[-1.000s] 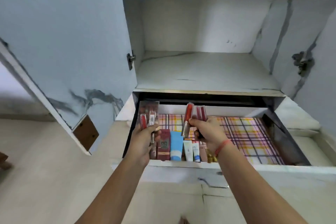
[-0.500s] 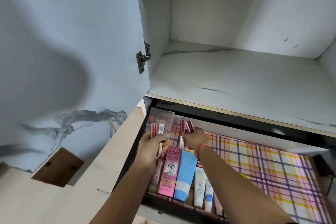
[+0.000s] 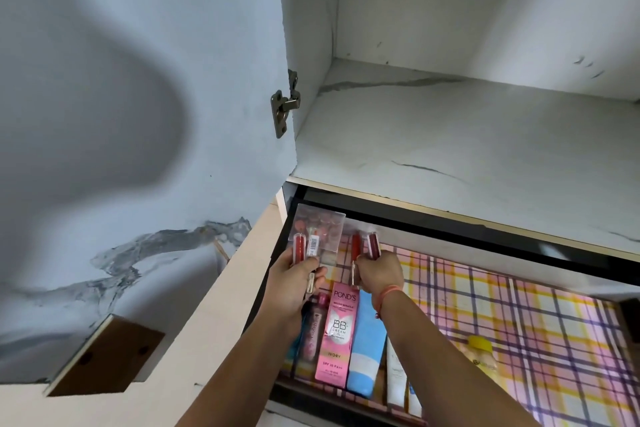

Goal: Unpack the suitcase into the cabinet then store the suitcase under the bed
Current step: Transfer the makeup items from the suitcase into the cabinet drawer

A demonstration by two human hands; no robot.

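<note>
The cabinet's pulled-out drawer (image 3: pixel 512 315) has a pink and yellow plaid lining. My left hand (image 3: pixel 294 282) is over its back left corner, closed on a clear makeup case (image 3: pixel 325 229) and two slim lipstick tubes (image 3: pixel 304 246). Beside it my right hand (image 3: pixel 379 274) grips two dark red lip gloss tubes (image 3: pixel 365 246), held upright over the lining. Below my hands lie a pink Pond's BB cream box (image 3: pixel 337 336), a blue tube (image 3: pixel 367 354), a pink bottle (image 3: pixel 313 333) and white tubes (image 3: pixel 394 381). The suitcase is out of view.
The open cabinet door (image 3: pixel 138 114) with its hinge (image 3: pixel 284 107) stands close on the left. A bare marbled shelf (image 3: pixel 467 149) sits above the drawer. A small yellow-capped bottle (image 3: pixel 483 357) lies on the lining to the right.
The view has closed in on the drawer and tilted down. Both hands have reached further into the drawer's back left corner, still holding the same cosmetics.
</note>
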